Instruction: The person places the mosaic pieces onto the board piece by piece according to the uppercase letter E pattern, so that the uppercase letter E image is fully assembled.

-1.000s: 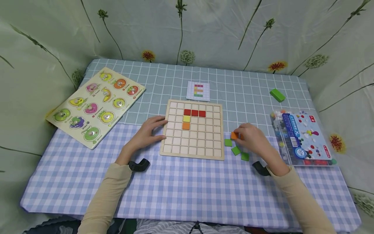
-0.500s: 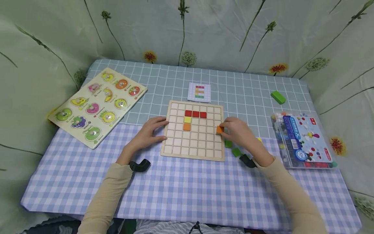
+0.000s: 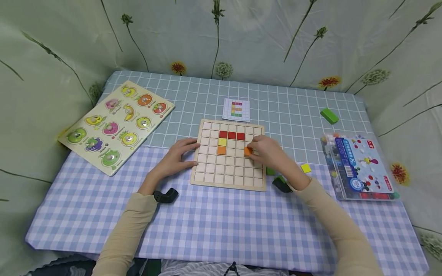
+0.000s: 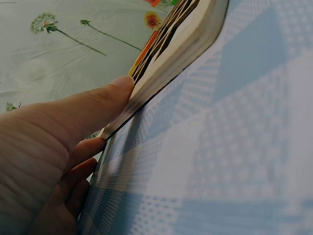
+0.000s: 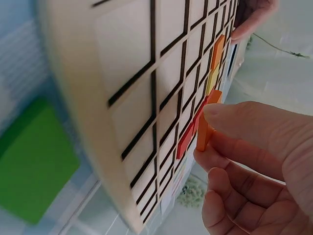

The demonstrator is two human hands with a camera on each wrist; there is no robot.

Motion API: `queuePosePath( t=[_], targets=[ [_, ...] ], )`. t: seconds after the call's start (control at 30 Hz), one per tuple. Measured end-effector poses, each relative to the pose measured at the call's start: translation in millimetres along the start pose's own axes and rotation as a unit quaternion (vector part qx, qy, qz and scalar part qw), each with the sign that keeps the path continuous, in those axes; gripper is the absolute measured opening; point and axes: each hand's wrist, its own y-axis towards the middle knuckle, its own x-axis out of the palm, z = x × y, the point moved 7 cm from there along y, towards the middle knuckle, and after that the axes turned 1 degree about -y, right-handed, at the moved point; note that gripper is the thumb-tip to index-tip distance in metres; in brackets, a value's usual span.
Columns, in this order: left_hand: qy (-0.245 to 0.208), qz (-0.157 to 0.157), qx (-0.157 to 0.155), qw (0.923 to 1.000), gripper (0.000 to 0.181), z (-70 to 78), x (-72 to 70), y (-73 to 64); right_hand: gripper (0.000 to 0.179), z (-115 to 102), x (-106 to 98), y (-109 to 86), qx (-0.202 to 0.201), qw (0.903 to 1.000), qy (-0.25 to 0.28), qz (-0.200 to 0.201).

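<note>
"Two hands are in view; what are they doing?"
"The left hand [image 3: 175, 156], thumb and fingers apart, rests against the left edge of the grid board [image 3: 229, 170]. The right hand [image 3: 267, 150] pinches an orange tile [image 3: 247, 151] between thumb and fingertips, above the board's right side."
"Which step is this?"
"Apparently laying tiles to match the pattern card [image 3: 236, 110] just beyond the board. Three red tiles [image 3: 232, 135], one yellow tile [image 3: 222, 142] and one placed orange tile [image 3: 221, 150] sit in the board's cells. The next move likely calls for lowering the held tile flat into a cell in its orange twin's row."
"Anything readable?"
"No. Right of the board, the plastic box [image 3: 336, 178] has a label [image 3: 366, 163] with lettering too small to read. Left of the board, no words can be made out on the fruit puzzle [image 3: 121, 124]."
</note>
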Motion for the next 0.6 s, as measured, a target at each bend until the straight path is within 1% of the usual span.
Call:
queuePosePath(
  t=[0.23, 0.37, 0.5, 0.6],
  targets=[
    [0.0, 0.001, 0.0, 1.0, 0.061, -1.3, 1.2, -0.4, 0.013, -11.5, 5.1, 13.0, -0.021, 0.9998, 0.007, -0.001],
    [0.002, 0.002, 0.0, 1.0, 0.061, -1.4, 0.7, -0.2, 0.009, -16.0, 10.7, 18.8, -0.017, 0.9997, 0.014, -0.009],
    [0.003, 0.001, -0.002, 1.0, 0.061, -1.7, 0.6, 0.1, 0.013, -20.1, 16.0, 23.2, -0.02, 0.9995, 0.019, -0.013],
    [0.004, 0.002, -0.001, 1.0, 0.061, -0.6, 0.4, 0.1, 0.016, -23.1, 18.8, 26.5, -0.029, 0.9994, 0.01, -0.015]
  ],
)
